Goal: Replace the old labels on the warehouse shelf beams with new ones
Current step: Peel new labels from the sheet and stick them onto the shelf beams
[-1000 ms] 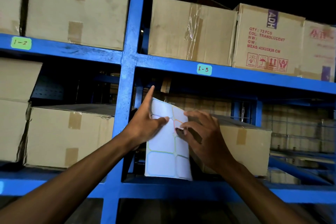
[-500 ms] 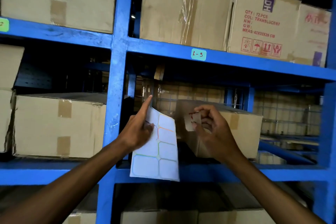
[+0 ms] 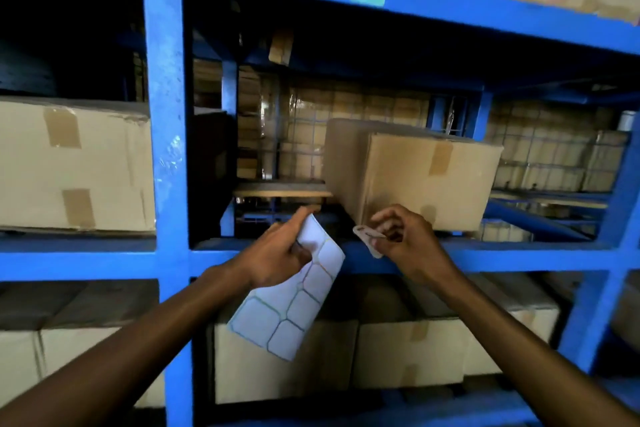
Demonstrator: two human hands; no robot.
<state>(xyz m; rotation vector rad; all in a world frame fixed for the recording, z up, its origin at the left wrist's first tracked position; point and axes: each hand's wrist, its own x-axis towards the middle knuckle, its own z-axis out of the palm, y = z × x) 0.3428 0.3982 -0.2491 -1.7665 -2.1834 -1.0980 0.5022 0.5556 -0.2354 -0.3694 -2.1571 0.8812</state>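
Now the left hand (image 3: 277, 253) grips the sheet (image 3: 294, 295) by its top, clear of the right hand (image 3: 401, 239). That hand pinches one peeled label (image 3: 369, 239) just before the beam (image 3: 485, 255), seemingly ready to stick it.

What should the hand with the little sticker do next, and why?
Probably press it onto the blue beam right behind it. The right hand pinches a peeled label just in front of that beam, which shows no label there. The left hand only holds the label sheet, so the sticking falls to the right.
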